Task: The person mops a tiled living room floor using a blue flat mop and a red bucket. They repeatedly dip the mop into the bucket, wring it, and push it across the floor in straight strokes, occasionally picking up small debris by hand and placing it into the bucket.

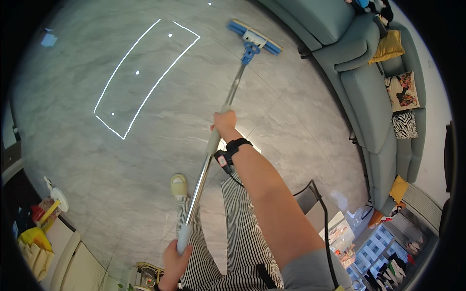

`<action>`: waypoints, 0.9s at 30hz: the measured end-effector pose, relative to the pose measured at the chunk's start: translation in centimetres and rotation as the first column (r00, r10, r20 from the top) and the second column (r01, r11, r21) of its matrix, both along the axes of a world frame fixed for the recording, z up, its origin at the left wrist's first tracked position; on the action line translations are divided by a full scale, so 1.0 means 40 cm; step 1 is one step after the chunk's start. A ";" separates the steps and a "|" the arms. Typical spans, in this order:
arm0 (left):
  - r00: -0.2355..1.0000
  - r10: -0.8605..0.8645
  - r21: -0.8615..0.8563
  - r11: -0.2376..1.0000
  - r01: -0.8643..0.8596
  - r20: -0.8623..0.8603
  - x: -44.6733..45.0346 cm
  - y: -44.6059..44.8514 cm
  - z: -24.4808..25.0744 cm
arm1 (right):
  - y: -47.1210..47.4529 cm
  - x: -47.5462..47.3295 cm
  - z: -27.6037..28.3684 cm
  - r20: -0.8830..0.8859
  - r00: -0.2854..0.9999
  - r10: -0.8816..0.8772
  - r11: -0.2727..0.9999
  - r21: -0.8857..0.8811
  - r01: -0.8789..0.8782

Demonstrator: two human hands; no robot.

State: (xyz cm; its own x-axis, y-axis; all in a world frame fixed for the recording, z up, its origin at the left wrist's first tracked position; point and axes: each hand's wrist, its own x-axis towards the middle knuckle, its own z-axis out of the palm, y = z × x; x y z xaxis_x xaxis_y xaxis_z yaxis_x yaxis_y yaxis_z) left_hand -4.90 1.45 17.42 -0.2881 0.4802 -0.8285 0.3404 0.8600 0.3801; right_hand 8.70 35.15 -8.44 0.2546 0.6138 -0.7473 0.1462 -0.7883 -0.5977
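Observation:
Both of my hands hold the pole (199,185) of a sponge mop, which slants up and away across the floor. Low on the pole, my left hand (175,259) grips its pale end handle. Farther up, my right hand (224,123) is wrapped around the light grey grip sleeve. A black strap with a small device and cable circles my right wrist. At the far end, the blue and white mop head (255,38) rests on the grey marbled tile floor (174,152), a short way from the sofa.
A grey-green sofa (367,105) with several cushions curves along the right. Reflected ceiling lights outline a shape on the glossy floor. At lower left stands a cream cabinet (82,269) with bags and a white round-topped object (59,199) nearby. A small rack (147,271) stands by my left hand.

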 end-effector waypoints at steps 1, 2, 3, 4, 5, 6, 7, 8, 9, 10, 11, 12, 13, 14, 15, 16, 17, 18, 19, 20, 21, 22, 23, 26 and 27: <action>1.000 0.008 -0.048 0.999 -0.008 -0.013 -0.035 -0.052 0.038 | -0.023 -0.038 -0.023 -0.057 0.998 0.031 0.999 -0.040 -0.034; 0.996 -0.090 -0.190 0.978 0.084 -0.023 -0.083 -0.109 0.085 | -0.047 -0.075 -0.050 -0.130 0.991 0.030 0.997 -0.071 -0.039; 0.997 0.074 -0.236 0.969 -0.079 -0.032 -0.110 -0.177 0.142 | -0.097 -0.114 -0.074 -0.164 0.973 0.163 0.986 -0.015 -0.168; 0.994 -0.076 -0.266 0.963 0.053 -0.080 -0.149 -0.247 0.212 | -0.177 -0.153 -0.090 -0.162 0.954 0.254 0.966 -0.006 -0.258; 0.994 -0.048 -0.218 0.976 0.027 -0.094 -0.175 -0.317 0.277 | -0.272 -0.195 -0.095 -0.258 0.936 0.239 0.960 -0.078 -0.267; 0.994 -0.046 -0.435 0.900 0.000 -0.095 -0.211 -0.384 0.345 | -0.376 -0.252 -0.089 -0.441 0.896 -0.060 0.958 -0.278 -0.072; 0.992 -0.052 -0.500 0.866 -0.012 -0.114 -0.234 -0.447 0.389 | -0.487 -0.300 -0.066 -0.488 0.871 -0.061 0.932 -0.341 -0.125; 0.989 -0.070 -0.552 0.834 -0.014 -0.130 -0.258 -0.504 0.427 | -0.584 -0.331 -0.033 -0.584 0.784 -0.208 0.858 -0.494 -0.141; 0.985 -0.096 -0.606 0.795 -0.010 -0.142 -0.282 -0.555 0.462 | -0.674 -0.361 0.010 -0.635 0.733 -0.245 0.825 -0.534 -0.186; 0.981 -0.123 -0.649 0.761 -0.005 -0.151 -0.304 -0.598 0.485 | -0.741 -0.378 0.052 -0.612 0.712 -0.346 0.748 -0.638 -0.184; 0.975 -0.155 -0.680 0.733 0.007 -0.157 -0.326 -0.633 0.502 | -0.776 -0.398 0.078 -0.593 0.723 -0.354 0.673 -0.699 -0.243; 0.968 -0.193 -0.705 0.709 0.025 -0.159 -0.348 -0.660 0.515 | -0.805 -0.399 0.101 -0.619 0.697 -0.361 0.676 -0.689 -0.262; 0.960 -0.233 -0.719 0.693 0.050 -0.158 -0.369 -0.675 0.515 | -0.817 -0.401 0.115 -0.612 0.719 -0.329 0.688 -0.677 -0.261; 0.949 -0.274 -0.720 0.689 0.082 -0.154 -0.388 -0.679 0.509 | -0.801 -0.383 0.109 -0.657 0.664 -0.358 0.703 -0.657 -0.271; 0.936 -0.319 -0.715 0.689 0.122 -0.147 -0.404 -0.671 0.494 | -0.786 -0.361 0.103 -0.679 0.633 -0.371 0.709 -0.648 -0.278; 0.920 -0.365 -0.698 0.697 0.166 -0.146 -0.415 -0.653 0.469 | -0.763 -0.320 0.082 -0.684 0.607 -0.405 0.741 -0.634 -0.220; 0.902 -0.405 -0.670 0.712 0.208 -0.150 -0.420 -0.623 0.435 | -0.732 -0.260 0.051 -0.702 0.578 -0.416 0.777 -0.604 -0.175; 0.882 -0.444 -0.635 0.730 0.254 -0.157 -0.419 -0.582 0.387 | -0.696 -0.198 0.015 -0.675 0.589 -0.445 0.782 -0.613 -0.111; 0.864 -0.475 -0.589 0.752 0.297 -0.170 -0.409 -0.533 0.332 | -0.658 -0.131 -0.021 -0.654 0.591 -0.472 0.785 -0.617 -0.057; 0.842 -0.508 -0.547 0.764 0.342 -0.183 -0.390 -0.476 0.267 | -0.622 -0.045 -0.049 -0.672 0.584 -0.456 0.852 -0.519 0.069; 0.828 -0.526 -0.525 0.769 0.364 -0.196 -0.357 -0.417 0.208 | -0.573 0.041 -0.081 -0.625 0.678 -0.387 0.886 -0.455 0.086; 0.822 -0.538 -0.516 0.766 0.384 -0.187 -0.309 -0.358 0.141 | -0.524 0.129 -0.107 -0.583 0.680 -0.445 0.868 -0.469 0.165; 0.816 -0.550 -0.507 0.762 0.403 -0.178 -0.257 -0.295 0.072 | -0.475 0.229 -0.123 -0.563 0.710 -0.424 0.889 -0.409 0.207; 0.806 -0.560 -0.246 0.822 0.513 -0.192 -0.056 -0.120 -0.076 | -0.351 0.471 -0.142 -0.344 0.843 -0.415 0.903 -0.267 0.336; 0.865 -0.485 -0.219 0.865 0.452 -0.127 0.013 -0.062 -0.113 | -0.323 0.530 -0.136 -0.240 0.838 -0.490 0.866 -0.249 0.434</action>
State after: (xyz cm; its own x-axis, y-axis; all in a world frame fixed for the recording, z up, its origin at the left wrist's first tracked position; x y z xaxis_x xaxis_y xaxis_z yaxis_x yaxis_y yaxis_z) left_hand -4.38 -1.03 12.90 -0.2113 0.4457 -0.8699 0.7656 0.6287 0.1362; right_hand 29.90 22.23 -13.87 0.2337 0.3284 -0.9152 -0.4170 -0.8164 -0.3994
